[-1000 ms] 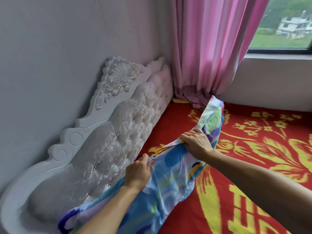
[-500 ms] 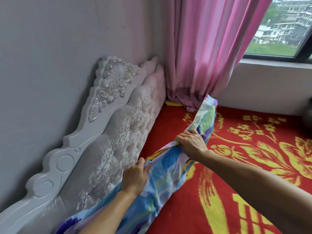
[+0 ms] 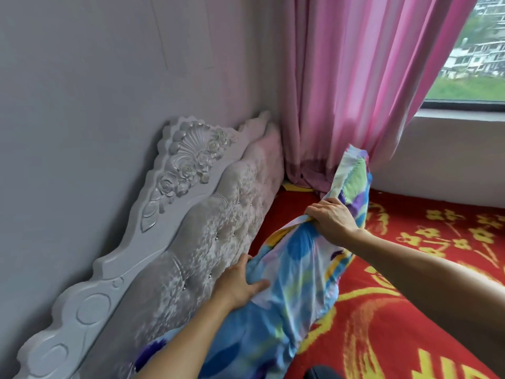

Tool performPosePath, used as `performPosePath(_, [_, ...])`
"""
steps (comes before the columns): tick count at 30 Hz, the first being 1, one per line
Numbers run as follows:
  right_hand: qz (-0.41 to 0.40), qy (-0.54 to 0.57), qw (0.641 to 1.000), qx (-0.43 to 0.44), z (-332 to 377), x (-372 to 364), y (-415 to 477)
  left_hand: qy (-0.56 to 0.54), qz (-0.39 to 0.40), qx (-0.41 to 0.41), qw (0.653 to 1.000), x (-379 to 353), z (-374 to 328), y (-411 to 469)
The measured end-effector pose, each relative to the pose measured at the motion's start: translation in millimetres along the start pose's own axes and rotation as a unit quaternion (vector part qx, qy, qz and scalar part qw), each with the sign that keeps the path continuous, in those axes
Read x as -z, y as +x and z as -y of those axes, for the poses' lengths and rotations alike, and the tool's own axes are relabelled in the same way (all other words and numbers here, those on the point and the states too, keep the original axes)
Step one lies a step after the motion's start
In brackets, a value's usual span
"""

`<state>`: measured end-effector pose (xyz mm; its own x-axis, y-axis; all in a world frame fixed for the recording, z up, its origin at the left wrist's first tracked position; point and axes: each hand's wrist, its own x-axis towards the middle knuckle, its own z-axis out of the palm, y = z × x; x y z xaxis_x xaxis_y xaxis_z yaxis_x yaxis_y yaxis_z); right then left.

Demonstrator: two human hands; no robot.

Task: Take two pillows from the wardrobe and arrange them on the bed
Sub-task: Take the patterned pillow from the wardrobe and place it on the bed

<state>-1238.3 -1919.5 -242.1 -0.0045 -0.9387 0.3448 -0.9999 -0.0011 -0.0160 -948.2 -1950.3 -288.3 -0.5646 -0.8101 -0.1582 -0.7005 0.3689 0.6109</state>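
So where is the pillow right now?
In the head view the floral pillow lies at the head of the bed, along the tufted headboard on the red blanket, its far end near the pink curtain; both hands are on it.

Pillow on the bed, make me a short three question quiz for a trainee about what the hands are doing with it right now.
1. True or false: the right hand grips the upper edge of the pillow.
2. What does the pillow lie alongside? A) the headboard B) the window C) a wardrobe
3. Fill in: the left hand lies on the pillow with its fingers ____.

Key
1. True. The fingers are bunched around the fabric.
2. A. The pillow lies on the red bedspread, along the padded headboard, its far end near the pink curtain.
3. Spread. It presses flat and does not pinch.
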Motion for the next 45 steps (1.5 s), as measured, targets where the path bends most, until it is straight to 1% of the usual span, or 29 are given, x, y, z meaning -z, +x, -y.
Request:
performPosePath(3, [0.0,0.014,1.0,-0.01,-41,-22,30,0.029,0.071,0.055,0.995,-13,7,47])
performPosePath(6, [0.002,0.017,1.0,-0.021,-91,-58,62,0.003,0.097,0.059,0.994,-40,7,108])
performPosePath(8, [0.001,0.028,0.999,-0.032,-124,-89,85,0.009,0.09,0.054,0.994,-59,5,155])
performPosePath(11, [0.001,0.053,0.997,-0.059,-164,-140,119,0.001,0.082,0.067,0.994,-78,8,224])
performPosePath(14, [0.03,0.075,0.989,-0.121,-190,-195,140,-0.013,0.054,0.089,0.994,-92,21,278])
performPosePath(17, [0.05,0.109,0.974,-0.191,-199,-246,136,-0.01,0.033,0.11,0.993,-100,37,310])
performPosePath(20, [0.025,0.161,0.963,-0.214,-187,-292,113,0.026,0.009,0.134,0.991,-99,58,323])
performPosePath(21, [0.025,0.188,0.951,-0.244,-180,-308,101,0.05,-0.001,0.143,0.988,-98,65,323])
performPosePath(22, [0.037,0.226,0.928,-0.295,-172,-325,87,0.068,-0.009,0.153,0.986,-98,71,321])
performPosePath(23, [0.059,0.27,0.89,-0.362,-166,-342,71,0.072,-0.013,0.163,0.984,-98,76,319])
performPosePath(24, [0.087,0.314,0.837,-0.441,-159,-360,53,0.063,-0.014,0.173,0.983,-100,79,318])
performPosePath(25, [0.119,0.353,0.769,-0.519,-153,-378,35,0.051,-0.015,0.181,0.982,-102,82,318])
performPosePath(26, [0.146,0.397,0.691,-0.586,-145,-394,18,0.04,-0.017,0.185,0.982,-103,83,319])
performPosePath(27, [0.157,0.446,0.608,-0.637,-135,-409,3,0.032,-0.022,0.184,0.982,-104,84,322])
performPosePath(28, [0.151,0.491,0.533,-0.673,-125,-423,-10,0.034,-0.027,0.179,0.983,-105,86,325])
performPosePath(29, [0.146,0.521,0.472,-0.696,-115,-436,-19,0.047,-0.03,0.173,0.983,-106,87,328])
performPosePath(30, [0.152,0.536,0.432,-0.709,-105,-446,-23,0.069,-0.03,0.167,0.983,-107,88,331])
performPosePath(31, [0.169,0.534,0.42,-0.714,-96,-454,-24,0.094,-0.032,0.158,0.982,-108,88,334])
performPosePath(32, [0.179,0.526,0.424,-0.715,-91,-460,-22,0.114,-0.036,0.144,0.982,-110,88,337])
performPosePath(33, [0.169,0.52,0.433,-0.717,-88,-466,-18,0.122,-0.041,0.128,0.983,-111,88,340])
performPosePath(34, [0.149,0.524,0.433,-0.718,-89,-470,-15,0.117,-0.05,0.111,0.986,-111,86,342])
performPosePath(35, [0.134,0.533,0.426,-0.719,-91,-471,-12,0.102,-0.062,0.094,0.988,-111,83,345])
performPosePath(37, [0.132,0.542,0.411,-0.721,-95,-467,-8,0.069,-0.094,0.058,0.992,-105,77,352])
performPosePath(38, [0.124,0.539,0.412,-0.724,-97,-463,-5,0.059,-0.111,0.039,0.991,-99,73,359])
performPosePath(40, [0.082,0.502,0.45,-0.734,-102,-449,3,0.047,-0.148,0.006,0.988,-87,61,375])
performPosePath(42, [0.019,0.466,0.488,-0.738,-114,-429,14,0.036,-0.181,-0.029,0.982,-77,47,394])
performPosePath(45, [-0.058,0.443,0.535,-0.717,-151,-403,32,0.016,-0.225,-0.072,0.972,-73,30,420])
